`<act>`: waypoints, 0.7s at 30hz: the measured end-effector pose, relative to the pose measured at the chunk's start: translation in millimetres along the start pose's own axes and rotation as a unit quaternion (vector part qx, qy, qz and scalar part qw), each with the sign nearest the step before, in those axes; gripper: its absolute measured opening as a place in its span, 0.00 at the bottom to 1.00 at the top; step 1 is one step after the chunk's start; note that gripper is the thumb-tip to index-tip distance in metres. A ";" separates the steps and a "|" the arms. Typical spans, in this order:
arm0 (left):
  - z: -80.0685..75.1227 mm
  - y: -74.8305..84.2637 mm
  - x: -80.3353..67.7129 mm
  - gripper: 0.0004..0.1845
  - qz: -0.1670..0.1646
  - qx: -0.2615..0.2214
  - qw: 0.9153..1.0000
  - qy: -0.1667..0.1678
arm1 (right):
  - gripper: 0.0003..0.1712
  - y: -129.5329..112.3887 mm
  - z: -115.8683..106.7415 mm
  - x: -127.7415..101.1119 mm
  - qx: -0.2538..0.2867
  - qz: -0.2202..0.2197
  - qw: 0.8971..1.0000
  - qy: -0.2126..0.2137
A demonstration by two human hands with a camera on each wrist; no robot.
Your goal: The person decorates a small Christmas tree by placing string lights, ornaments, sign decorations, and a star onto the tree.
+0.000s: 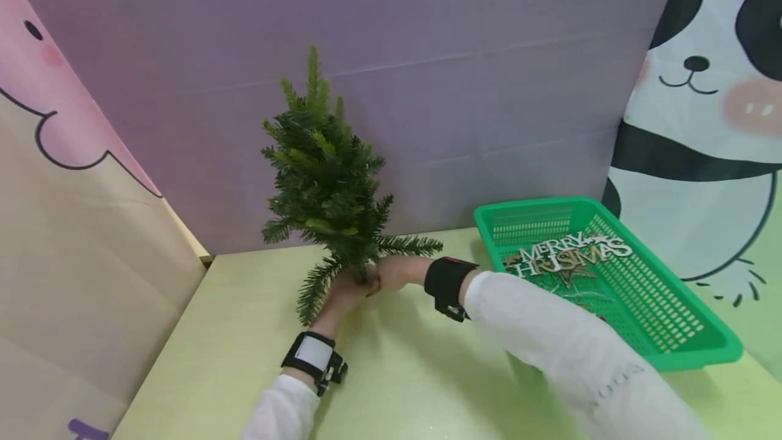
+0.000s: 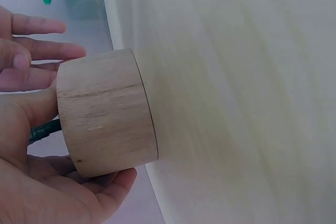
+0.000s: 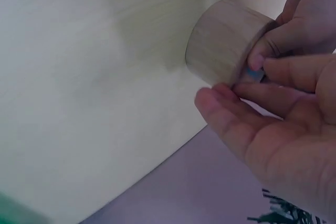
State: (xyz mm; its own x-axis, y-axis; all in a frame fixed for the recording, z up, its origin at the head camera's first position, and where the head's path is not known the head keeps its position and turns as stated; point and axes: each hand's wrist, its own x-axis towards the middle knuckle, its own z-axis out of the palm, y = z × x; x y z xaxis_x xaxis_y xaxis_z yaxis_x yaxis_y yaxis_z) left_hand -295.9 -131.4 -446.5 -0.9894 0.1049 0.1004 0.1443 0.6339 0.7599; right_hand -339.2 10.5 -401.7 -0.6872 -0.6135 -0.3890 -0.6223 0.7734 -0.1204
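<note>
A small artificial Christmas tree (image 1: 326,182) leans to the left over the table, its lower branches spread apart. Its round wooden base (image 2: 107,114) appears tipped on its side in both wrist views, with the green trunk (image 2: 44,129) coming out of one end. My left hand (image 1: 349,289) grips this base, thumb on the end face and fingers curled along the side. Opposite it, my right hand (image 1: 394,273) touches the base's edge with fairly straight fingers. A small blue patch (image 3: 253,73) shows between the thumbs; what it is I cannot tell.
On the right of the table (image 1: 244,331) stands a green plastic basket (image 1: 696,358). Inside lie wooden Merry Christmas lettering (image 1: 568,255) and a star (image 1: 571,277). A purple cloth wall (image 1: 489,87) rises behind, and a panda print (image 1: 696,127) hangs at the right.
</note>
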 end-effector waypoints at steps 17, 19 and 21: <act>37.4 38.6 -17.5 0.21 0.011 -0.036 0.995 -0.091 | 0.14 50.4 37.4 -35.1 -0.121 -0.048 0.987 -0.093; 42.3 44.7 -19.0 0.21 0.015 -0.035 0.994 -0.103 | 0.16 42.7 29.7 -57.1 -0.146 -0.048 0.983 -0.100; 46.9 50.1 -20.5 0.22 0.023 -0.035 0.993 -0.114 | 0.18 34.0 20.3 -80.3 -0.135 -0.030 0.984 -0.108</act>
State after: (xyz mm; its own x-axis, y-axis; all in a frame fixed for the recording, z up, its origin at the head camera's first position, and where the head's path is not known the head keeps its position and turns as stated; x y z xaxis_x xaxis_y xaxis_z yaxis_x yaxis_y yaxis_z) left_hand -267.7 -65.9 -440.5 -0.9512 0.3085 -0.0055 0.1801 0.5696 0.8019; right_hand -297.7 89.3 -393.1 -0.5690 -0.5859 -0.5771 -0.7561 0.6486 0.0871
